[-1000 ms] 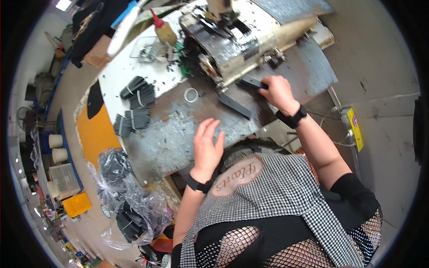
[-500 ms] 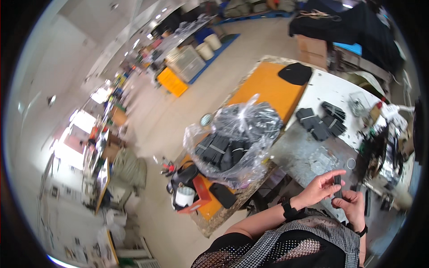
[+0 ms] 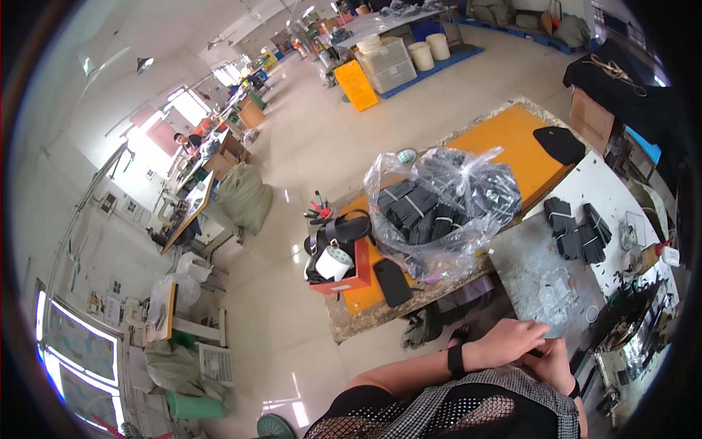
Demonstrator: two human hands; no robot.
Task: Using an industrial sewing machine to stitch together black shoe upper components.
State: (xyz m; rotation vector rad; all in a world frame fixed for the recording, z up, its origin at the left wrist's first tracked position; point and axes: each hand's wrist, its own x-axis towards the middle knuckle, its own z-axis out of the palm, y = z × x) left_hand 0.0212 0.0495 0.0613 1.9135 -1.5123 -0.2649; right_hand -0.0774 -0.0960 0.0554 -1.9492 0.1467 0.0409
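Note:
My left hand (image 3: 508,342) and my right hand (image 3: 550,364) meet low in front of me, fingers bent and closed together. The small bundle of black strips seen between them in the earlier frame is now almost wholly hidden by the fingers. Ahead of the hands, the grey metal worktop (image 3: 526,256) carries a crumpled clear plastic scrap (image 3: 552,296) and a pale ring (image 3: 591,314). Farther off, banded bundles of black strips (image 3: 563,227) lie on its white part. To the left, a clear plastic bag (image 3: 504,179) holds more such bundles (image 3: 409,208).
The bag stands on an orange-topped table (image 3: 490,135) with a rough edge. On it are a red-orange box (image 3: 358,271) with black sandals (image 3: 344,230) and a white roll (image 3: 335,263), and black flat pieces (image 3: 395,284). Dark scraps (image 3: 632,307) clutter the right. A person (image 3: 191,144) sits far left.
My view has swung left, so the tables appear farther right. My hands have drawn closer together and lower, and the black strips between them have gone out of sight behind the fingers.

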